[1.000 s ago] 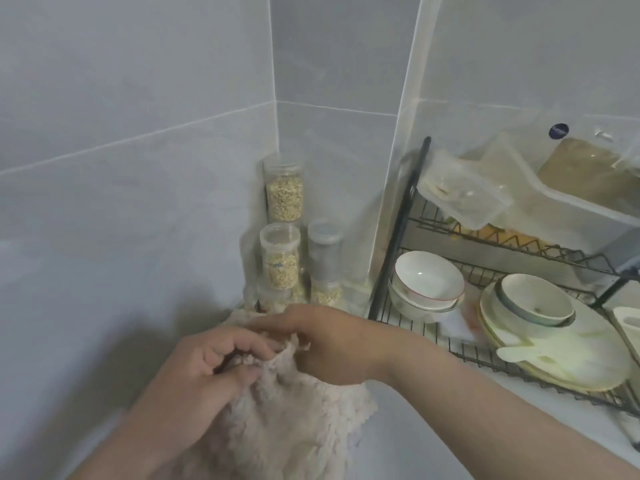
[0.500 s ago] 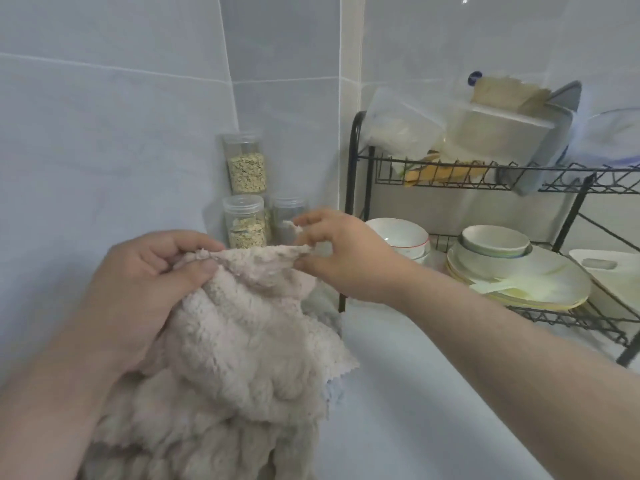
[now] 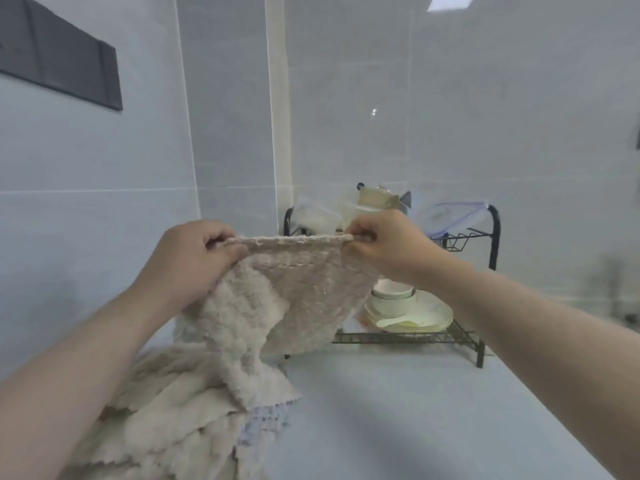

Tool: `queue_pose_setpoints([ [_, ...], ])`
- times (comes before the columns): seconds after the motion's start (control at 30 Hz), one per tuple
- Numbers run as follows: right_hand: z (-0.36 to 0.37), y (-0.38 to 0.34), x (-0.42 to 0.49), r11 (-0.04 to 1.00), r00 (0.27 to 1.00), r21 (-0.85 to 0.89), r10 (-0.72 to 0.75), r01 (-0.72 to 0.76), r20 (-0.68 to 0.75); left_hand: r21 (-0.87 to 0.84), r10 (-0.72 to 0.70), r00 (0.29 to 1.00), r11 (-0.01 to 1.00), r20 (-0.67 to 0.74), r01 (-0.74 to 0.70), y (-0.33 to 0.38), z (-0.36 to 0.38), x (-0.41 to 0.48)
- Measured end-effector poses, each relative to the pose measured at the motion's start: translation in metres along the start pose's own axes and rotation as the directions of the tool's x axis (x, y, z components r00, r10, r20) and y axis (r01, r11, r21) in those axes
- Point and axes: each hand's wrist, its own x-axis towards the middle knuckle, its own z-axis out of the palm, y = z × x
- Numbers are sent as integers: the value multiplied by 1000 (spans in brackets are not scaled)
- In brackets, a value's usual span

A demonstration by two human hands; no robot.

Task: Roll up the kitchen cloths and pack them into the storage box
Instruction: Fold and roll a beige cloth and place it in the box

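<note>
A fluffy beige kitchen cloth [image 3: 294,289] hangs in the air, its top edge stretched straight between my hands. My left hand [image 3: 188,261] pinches the left corner and my right hand [image 3: 388,249] pinches the right corner. The cloth's lower part droops onto a pile of several more beige cloths [image 3: 166,420] on the counter at the lower left, with a pale blue cloth [image 3: 263,424] peeking out from beneath. No storage box is plainly in view.
A black wire dish rack [image 3: 485,341] stands behind the cloth, holding bowls and plates [image 3: 408,313] below and plastic containers [image 3: 450,216] on top. Tiled walls close in on the left and at the back. The grey counter [image 3: 415,427] runs to the right.
Both hands have lifted the cloth higher and drawn apart, pulling its top edge taut. The view has tilted up, and the jars in the corner are now hidden behind the cloth.
</note>
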Motion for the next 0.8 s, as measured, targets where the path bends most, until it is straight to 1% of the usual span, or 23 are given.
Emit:
queue_pose_setpoints([
  [0.07,-35,5,-8,999,997,-30,34,-36,-65,104,22,995,994,100,-33,16,4,11],
  [0.1,-51,9,-13,998,994,-35,56,-60,-90,127,32,988,991,152,-52,23,7,18],
  [0.17,-80,19,-22,994,986,-31,100,-105,-131,110,45,973,991,225,-72,35,15,30],
  [0.27,-113,40,-34,986,974,-31,156,-163,-167,8,58,955,998,291,-63,47,36,45],
  [0.37,-128,71,-40,966,958,-78,232,-247,-169,18,89,932,995,351,-102,55,67,59],
  [0.43,-128,91,-40,952,947,-105,266,-288,-182,88,112,936,985,334,-149,56,90,68],
  [0.5,-126,107,-38,946,931,-97,280,-309,-232,136,116,950,978,290,-160,56,110,76],
  [0.57,-124,120,-39,943,913,-89,284,-322,-291,133,96,959,982,266,-135,55,123,82],
  [0.63,-125,126,-40,946,903,-68,279,-316,-327,123,109,964,982,244,-143,58,125,84],
  [0.73,-127,125,-49,955,905,6,282,-296,-319,98,184,962,973,203,-207,68,115,73],
  [0.8,-127,121,-63,956,919,35,289,-290,-269,77,188,957,975,222,-209,73,107,52],
])
